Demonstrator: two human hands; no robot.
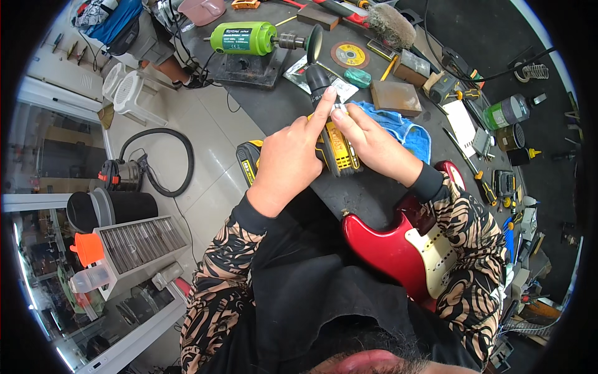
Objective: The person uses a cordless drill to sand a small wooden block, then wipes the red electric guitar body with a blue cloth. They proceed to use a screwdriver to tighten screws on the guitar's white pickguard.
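Note:
A yellow and black cordless drill (pixel 340 149) lies across the front of me above the bench edge, its black nose (pixel 317 80) facing away. My left hand (pixel 289 153) is closed round its handle, with the battery (pixel 248 159) showing at the left and the index finger stretched along the drill toward the nose. My right hand (pixel 377 142) is at the drill's right side, its thumb and fingers pressed together beside the left fingertip. A small silvery bit shows at that pinch, too small to name. Close below the right forearm lies a red electric guitar body (pixel 386 246) with a cream pickguard (pixel 430 252).
A green bench motor (pixel 244 38) with a polishing disc (pixel 314 45) stands beyond the drill. Around it are a blue cloth (pixel 405 134), a cutting disc (pixel 350 55), a wooden block (pixel 396 98) and a green-labelled bottle (pixel 506 113). A vacuum cleaner (pixel 121 174) sits on the floor at left.

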